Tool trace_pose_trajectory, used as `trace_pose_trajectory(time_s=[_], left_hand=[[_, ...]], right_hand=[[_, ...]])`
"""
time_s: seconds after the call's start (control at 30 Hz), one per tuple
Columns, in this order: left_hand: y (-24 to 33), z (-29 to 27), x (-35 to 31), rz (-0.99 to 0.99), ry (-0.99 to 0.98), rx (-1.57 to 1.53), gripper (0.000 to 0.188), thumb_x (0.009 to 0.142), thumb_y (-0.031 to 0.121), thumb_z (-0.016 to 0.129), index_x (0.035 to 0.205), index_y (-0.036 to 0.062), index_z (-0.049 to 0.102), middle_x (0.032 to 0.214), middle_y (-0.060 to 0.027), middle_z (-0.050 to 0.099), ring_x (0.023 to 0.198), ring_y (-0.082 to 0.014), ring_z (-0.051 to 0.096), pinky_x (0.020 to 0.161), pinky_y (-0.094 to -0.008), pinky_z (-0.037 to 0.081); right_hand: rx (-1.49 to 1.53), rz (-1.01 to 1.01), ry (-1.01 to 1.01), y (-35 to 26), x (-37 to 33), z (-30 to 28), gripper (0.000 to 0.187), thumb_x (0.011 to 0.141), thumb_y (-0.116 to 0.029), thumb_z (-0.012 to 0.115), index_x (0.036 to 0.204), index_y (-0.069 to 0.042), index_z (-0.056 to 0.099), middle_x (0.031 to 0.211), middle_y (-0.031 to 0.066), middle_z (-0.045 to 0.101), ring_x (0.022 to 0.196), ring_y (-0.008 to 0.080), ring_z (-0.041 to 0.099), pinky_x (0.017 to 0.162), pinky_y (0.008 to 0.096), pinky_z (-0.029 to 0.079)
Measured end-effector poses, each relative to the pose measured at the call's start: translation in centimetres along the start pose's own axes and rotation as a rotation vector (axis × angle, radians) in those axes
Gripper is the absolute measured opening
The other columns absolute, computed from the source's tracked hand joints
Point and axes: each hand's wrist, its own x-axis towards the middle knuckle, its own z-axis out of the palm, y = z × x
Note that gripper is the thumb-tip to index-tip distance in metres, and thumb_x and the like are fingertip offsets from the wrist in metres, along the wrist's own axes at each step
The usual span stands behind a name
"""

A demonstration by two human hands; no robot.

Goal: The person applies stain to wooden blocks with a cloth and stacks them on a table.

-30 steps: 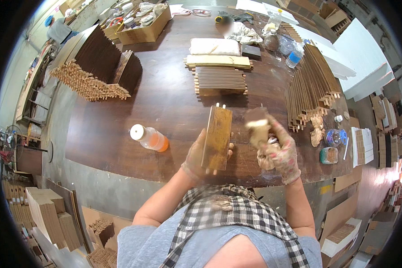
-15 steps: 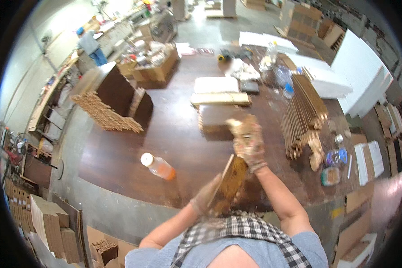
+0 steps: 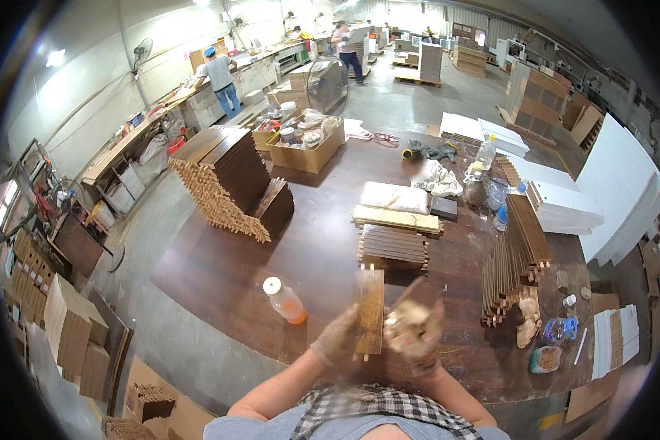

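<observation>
A brown wooden board (image 3: 371, 312) with dowels sticking out of both ends stands in front of me, its length pointing away from my body. My left hand (image 3: 334, 339) grips it along the left edge. On its right side, my right hand (image 3: 427, 350) is closed around a crumpled tan rag (image 3: 409, 327), smeared a little by motion. Beyond the board's far end lies a low stack of similar dowelled boards (image 3: 394, 247). To the left, a clear bottle (image 3: 284, 301) with a white cap and orange liquid stands on the dark table (image 3: 220, 282).
A large stack of dowelled boards (image 3: 231, 172) stands far left, beside a cardboard box (image 3: 312, 154) of jars. More boards (image 3: 517, 253) lean at the right, near another crumpled rag (image 3: 528, 323) and a plastic bottle (image 3: 559, 331). White panels (image 3: 620, 194) rise at the far right.
The rag in my right hand has come back toward me from the board's far end. The board has turned from a tilt to nearly straight ahead. My view has lifted, showing more room.
</observation>
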Motion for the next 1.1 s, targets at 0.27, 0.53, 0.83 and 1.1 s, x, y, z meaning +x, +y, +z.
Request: trace_pose_trajectory(time_s=[0.27,0.53,0.83,1.1], left_hand=[[12.9,-3.3,-7.4,0.742,0.274,0.602,0.055,0.085,0.009,0.069,0.135,0.0023,0.049,0.118,-0.0055,0.062,0.105,-0.017,0.06,0.09,-0.0323,0.052],[20.7,-19.7,-10.1,0.606,0.568,0.956,0.06,0.085,-0.003,0.062,0.143,0.002,0.045,0.129,-0.0051,0.06,0.116,-0.016,0.055,0.101,-0.0308,0.044],[9.7,-24.2,-5.3,0.121,1.071,1.919,0.079,0.078,0.032,0.075,0.145,0.0098,0.038,0.125,-0.0153,0.055,0.115,-0.0358,0.053,0.095,-0.0455,0.046],[10.2,-25.5,-3.2,0.475,1.092,1.888,0.08,0.068,0.031,0.081,0.138,0.0113,0.047,0.125,-0.014,0.053,0.113,-0.0355,0.051,0.091,-0.0484,0.045]], right_hand=[[0.315,0.073,0.243,1.6,-1.3,-5.0,0.064,0.092,0.002,0.058,0.147,-0.018,0.033,0.121,0.0127,0.056,0.082,0.0159,0.062,0.059,0.0268,0.056],[0.323,0.286,0.284,2.6,-1.8,-3.3,0.059,0.089,0.005,0.062,0.141,-0.013,0.04,0.124,0.0102,0.055,0.094,0.0181,0.063,0.069,0.0312,0.059],[0.1,0.366,0.225,1.4,-1.1,-1.1,0.055,0.087,-0.002,0.068,0.136,-0.003,0.044,0.115,0.0076,0.059,0.094,0.0149,0.062,0.078,0.0279,0.054],[-0.029,0.438,0.099,0.4,-0.7,1.5,0.058,0.088,-0.004,0.068,0.138,-0.001,0.04,0.113,0.0089,0.06,0.096,0.0161,0.062,0.079,0.0289,0.054]])
